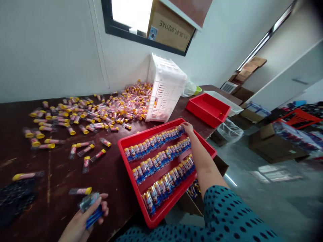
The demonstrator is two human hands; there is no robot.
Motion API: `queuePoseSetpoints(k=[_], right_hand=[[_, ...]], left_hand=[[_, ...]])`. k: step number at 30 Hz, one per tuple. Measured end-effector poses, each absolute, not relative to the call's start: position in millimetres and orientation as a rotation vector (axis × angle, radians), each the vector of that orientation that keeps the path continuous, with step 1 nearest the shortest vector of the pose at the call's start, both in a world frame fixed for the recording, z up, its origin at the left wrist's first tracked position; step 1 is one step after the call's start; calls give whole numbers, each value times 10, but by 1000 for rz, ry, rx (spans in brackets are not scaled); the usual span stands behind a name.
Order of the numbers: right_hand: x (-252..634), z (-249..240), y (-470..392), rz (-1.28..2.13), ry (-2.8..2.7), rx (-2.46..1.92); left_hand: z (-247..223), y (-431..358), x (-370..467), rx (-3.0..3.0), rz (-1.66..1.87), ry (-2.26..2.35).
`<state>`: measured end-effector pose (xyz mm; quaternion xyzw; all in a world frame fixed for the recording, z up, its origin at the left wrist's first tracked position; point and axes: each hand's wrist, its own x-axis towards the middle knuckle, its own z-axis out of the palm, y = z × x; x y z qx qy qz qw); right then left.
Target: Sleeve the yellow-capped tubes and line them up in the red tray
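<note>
My left hand (87, 215) is closed around a small stack of clear-and-blue plastic wrappers (94, 216), low over the table. Just beyond it lies a clear tube with a yellow cap (80, 191). My right arm reaches across a red tray (161, 220), and my right hand (187, 128) is at the far end of its back row. There the fingers pinch a yellow-capped tube, partly hidden by the hand. Three rows of yellow-capped tubes in blue printed wrappers (165, 185) stand in the tray.
A heap of pink-and-yellow tubes (113, 107) spreads over the dark table (106, 178), spilling from a tipped white crate (166, 87). Behind the tray sits another red tray (208, 109). Cardboard boxes (275, 143) stand on the floor to the right. A dark cloth (17, 201) lies at left.
</note>
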<state>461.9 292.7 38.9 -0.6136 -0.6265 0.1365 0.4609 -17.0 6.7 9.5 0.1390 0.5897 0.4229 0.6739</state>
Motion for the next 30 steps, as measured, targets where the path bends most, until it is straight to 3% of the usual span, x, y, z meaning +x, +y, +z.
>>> queuePoseSetpoints(k=[9, 13, 17, 21, 24, 30], right_hand=[[4084, 494, 3131, 453, -1511, -1517], [2937, 424, 2911, 735, -1773, -1286], [1447, 182, 2058, 1091, -2192, -884], [511, -43, 1226, 781, -2828, -760], [377, -85, 1094, 714, -2882, -795], [765, 150, 1249, 1129, -2527, -551]], left_hand=[[145, -17, -282, 350, 987, 1326], [106, -93, -246, 420, 1049, 1253], [67, -202, -256, 348, 1128, 1203], [75, -331, -413, 293, 1248, 1267], [59, -423, -581, 307, 1352, 1378], [-2, -434, -673, 264, 1446, 1299]])
